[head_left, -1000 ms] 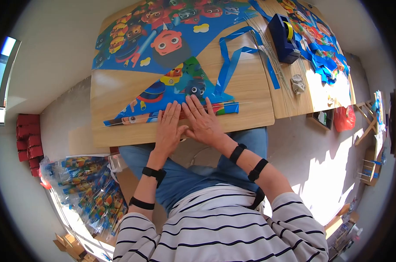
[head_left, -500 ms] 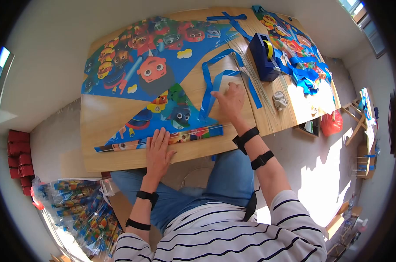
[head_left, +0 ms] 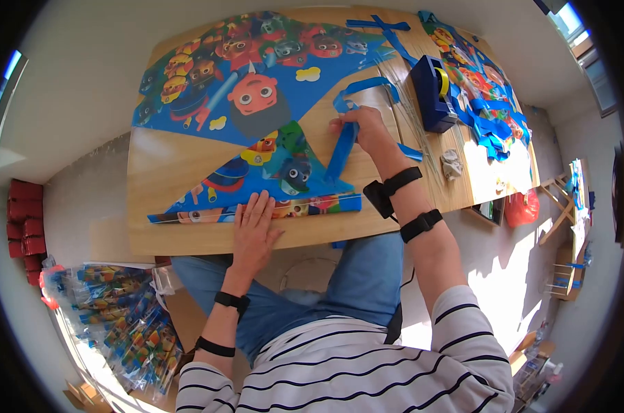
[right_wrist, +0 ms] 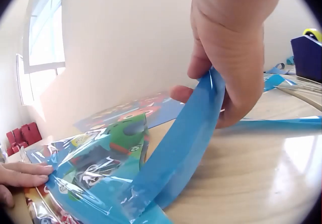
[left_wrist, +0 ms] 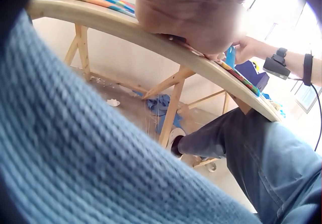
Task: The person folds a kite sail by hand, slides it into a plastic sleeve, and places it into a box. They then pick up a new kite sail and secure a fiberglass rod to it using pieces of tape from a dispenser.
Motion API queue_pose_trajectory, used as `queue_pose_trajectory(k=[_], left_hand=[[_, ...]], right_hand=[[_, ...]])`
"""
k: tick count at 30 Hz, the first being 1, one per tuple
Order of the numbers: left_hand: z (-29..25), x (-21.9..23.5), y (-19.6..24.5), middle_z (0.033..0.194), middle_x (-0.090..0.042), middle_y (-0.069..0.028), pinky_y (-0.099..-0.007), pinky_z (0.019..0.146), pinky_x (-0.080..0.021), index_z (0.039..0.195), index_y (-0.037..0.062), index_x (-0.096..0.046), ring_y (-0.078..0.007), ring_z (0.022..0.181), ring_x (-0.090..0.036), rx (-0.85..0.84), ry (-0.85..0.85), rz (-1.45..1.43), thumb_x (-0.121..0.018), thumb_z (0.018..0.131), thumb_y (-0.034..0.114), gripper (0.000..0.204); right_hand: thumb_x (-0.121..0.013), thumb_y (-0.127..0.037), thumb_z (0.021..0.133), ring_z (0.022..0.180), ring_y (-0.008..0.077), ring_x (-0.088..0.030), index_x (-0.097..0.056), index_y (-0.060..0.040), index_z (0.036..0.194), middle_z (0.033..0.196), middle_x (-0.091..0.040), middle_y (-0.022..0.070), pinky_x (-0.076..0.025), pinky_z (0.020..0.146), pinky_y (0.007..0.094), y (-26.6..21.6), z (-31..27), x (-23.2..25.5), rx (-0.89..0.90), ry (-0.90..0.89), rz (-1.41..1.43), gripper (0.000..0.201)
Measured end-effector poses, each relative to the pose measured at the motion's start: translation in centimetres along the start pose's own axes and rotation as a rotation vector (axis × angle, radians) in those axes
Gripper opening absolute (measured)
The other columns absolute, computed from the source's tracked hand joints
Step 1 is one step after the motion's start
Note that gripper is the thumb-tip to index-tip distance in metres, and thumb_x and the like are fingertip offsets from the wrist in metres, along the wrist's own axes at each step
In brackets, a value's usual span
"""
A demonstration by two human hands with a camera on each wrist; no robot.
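Note:
A printed plastic kite sheet (head_left: 295, 168) with cartoon figures lies on the wooden table (head_left: 178, 241), its near edge folded up in a long strip with a thin rod along it. My left hand (head_left: 253, 237) rests on that folded strip near its middle, fingers extended. With my right hand (head_left: 368, 131) I grip a blue ribbon (head_left: 342, 153) that runs from the sheet's right corner. In the right wrist view the ribbon (right_wrist: 183, 133) rises from the glossy corner of the sheet (right_wrist: 100, 176) into my curled fingers. The left wrist view shows my left hand (left_wrist: 196, 15) over the table edge.
A larger printed sheet (head_left: 305, 51) spreads across the back of the table. To the right stand a dark blue tape dispenser (head_left: 432, 96), thin rods (head_left: 412, 103), a crumpled pale lump (head_left: 451, 165) and more printed sheets with ribbons (head_left: 491, 127). Bagged printed pieces (head_left: 123, 323) lie at the lower left.
My right hand has left the folded strip, reached forward and right, and now grips the ribbon, lifting part of it. My left hand stays on the strip. The head view has shifted.

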State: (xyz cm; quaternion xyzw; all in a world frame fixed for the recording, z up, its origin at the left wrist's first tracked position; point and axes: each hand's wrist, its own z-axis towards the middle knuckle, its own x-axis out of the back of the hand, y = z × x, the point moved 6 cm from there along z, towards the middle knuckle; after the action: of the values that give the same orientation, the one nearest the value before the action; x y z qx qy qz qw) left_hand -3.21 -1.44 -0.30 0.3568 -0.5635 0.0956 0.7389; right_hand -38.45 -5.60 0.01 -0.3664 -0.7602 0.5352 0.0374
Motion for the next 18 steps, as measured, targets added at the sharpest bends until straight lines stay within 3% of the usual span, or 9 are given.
queue_pose_trajectory(k=[2, 8, 11, 13, 14, 15, 16, 17, 18], left_hand=[[-0.1, 0.0, -0.1, 0.165, -0.034, -0.0088, -0.0506, 0.125, -0.017, 0.155, 0.0075, -0.041, -0.0283, 0.154, -0.028, -0.008, 0.012, 0.000, -0.070, 0.091, 0.026, 0.072], [-0.4, -0.1, -0.2, 0.165, -0.034, -0.0089, -0.0506, 0.125, -0.018, 0.154, 0.0072, -0.042, -0.0280, 0.153, -0.028, -0.025, 0.047, -0.005, -0.068, 0.093, 0.026, 0.069], [-0.5, 0.0, -0.2, 0.164, -0.035, -0.0090, -0.0506, 0.125, -0.018, 0.154, 0.0070, -0.043, -0.0284, 0.153, -0.028, -0.033, 0.068, -0.019, -0.067, 0.094, 0.025, 0.067], [-0.4, 0.1, -0.1, 0.163, -0.037, -0.0093, -0.0506, 0.125, -0.018, 0.153, 0.0069, -0.044, -0.0291, 0.154, -0.028, -0.025, 0.065, -0.032, -0.066, 0.094, 0.024, 0.065], [-0.5, -0.1, -0.3, 0.163, -0.038, -0.0089, -0.0507, 0.125, -0.018, 0.153, 0.0070, -0.044, -0.0292, 0.153, -0.029, -0.025, 0.067, -0.018, -0.065, 0.095, 0.026, 0.065], [-0.5, -0.5, -0.6, 0.162, -0.039, -0.0085, -0.0507, 0.124, -0.018, 0.153, 0.0071, -0.045, -0.0292, 0.153, -0.029, -0.024, 0.069, -0.003, -0.065, 0.095, 0.029, 0.065], [-0.6, -0.9, -0.9, 0.162, -0.039, -0.0081, -0.0507, 0.124, -0.019, 0.153, 0.0073, -0.045, -0.0292, 0.153, -0.030, -0.022, 0.072, 0.011, -0.064, 0.095, 0.031, 0.065], [-0.6, -0.8, -0.9, 0.162, -0.040, -0.0086, -0.0506, 0.124, -0.018, 0.153, 0.0073, -0.045, -0.0293, 0.152, -0.031, -0.063, 0.119, 0.003, -0.064, 0.095, 0.033, 0.065], [-0.6, -0.7, -0.8, 0.161, -0.040, -0.0091, -0.0505, 0.124, -0.018, 0.152, 0.0073, -0.046, -0.0294, 0.152, -0.031, -0.104, 0.166, -0.005, -0.063, 0.095, 0.034, 0.066]], right_hand=[[-0.064, 0.003, 0.084, 0.074, 0.0314, -0.071, -0.057, 0.0085, 0.105, 0.090, -0.069, 0.0238, -0.057, 0.069, 0.0416, -0.5, 0.8, 1.5, -0.127, -0.038, 0.163, 0.023], [-0.065, -0.001, 0.086, 0.072, 0.0246, -0.068, -0.060, 0.0060, 0.098, 0.092, -0.069, 0.0216, -0.055, 0.065, 0.0368, -9.5, -2.9, 0.7, 0.076, 0.072, 0.107, 0.015], [-0.066, -0.003, 0.087, 0.073, 0.0274, -0.070, -0.059, 0.0036, 0.098, 0.085, -0.068, 0.0183, -0.054, 0.067, 0.0404, -10.5, -6.4, -7.5, 0.339, 0.036, -0.175, 0.015], [-0.069, -0.010, 0.085, 0.079, 0.0326, -0.072, -0.061, 0.0025, 0.094, 0.086, -0.070, 0.0198, -0.055, 0.072, 0.0441, -7.1, -7.7, -14.2, 0.461, 0.176, -0.544, 0.017], [-0.071, -0.016, 0.083, 0.086, 0.0394, -0.071, -0.062, 0.0016, 0.092, 0.092, -0.071, 0.0243, -0.055, 0.076, 0.0477, -3.7, -7.6, -17.4, 0.704, 0.189, -0.693, 0.022], [-0.072, -0.021, 0.082, 0.087, 0.0457, -0.068, -0.063, 0.0010, 0.095, 0.091, -0.069, 0.0273, -0.054, 0.076, 0.0506, -1.2, -9.7, -21.3, 0.752, 0.223, -0.929, 0.027], [-0.072, -0.020, 0.081, 0.090, 0.0459, -0.066, -0.064, 0.0011, 0.099, 0.094, -0.068, 0.0261, -0.053, 0.080, 0.0514, 2.4, -10.4, -23.9, 0.868, 0.152, -1.046, 0.029], [-0.066, -0.015, 0.087, 0.097, 0.0439, -0.065, -0.064, 0.0028, 0.109, 0.102, -0.067, 0.0237, -0.052, 0.085, 0.0519, 7.3, -10.6, -25.9, 0.764, 0.036, -1.097, 0.029], [-0.066, -0.014, 0.084, 0.105, 0.0371, -0.061, -0.065, 0.0002, 0.104, 0.109, -0.064, 0.0212, -0.050, 0.092, 0.0488, 11.1, -12.5, -27.5, 0.899, 0.163, -1.491, 0.025]])
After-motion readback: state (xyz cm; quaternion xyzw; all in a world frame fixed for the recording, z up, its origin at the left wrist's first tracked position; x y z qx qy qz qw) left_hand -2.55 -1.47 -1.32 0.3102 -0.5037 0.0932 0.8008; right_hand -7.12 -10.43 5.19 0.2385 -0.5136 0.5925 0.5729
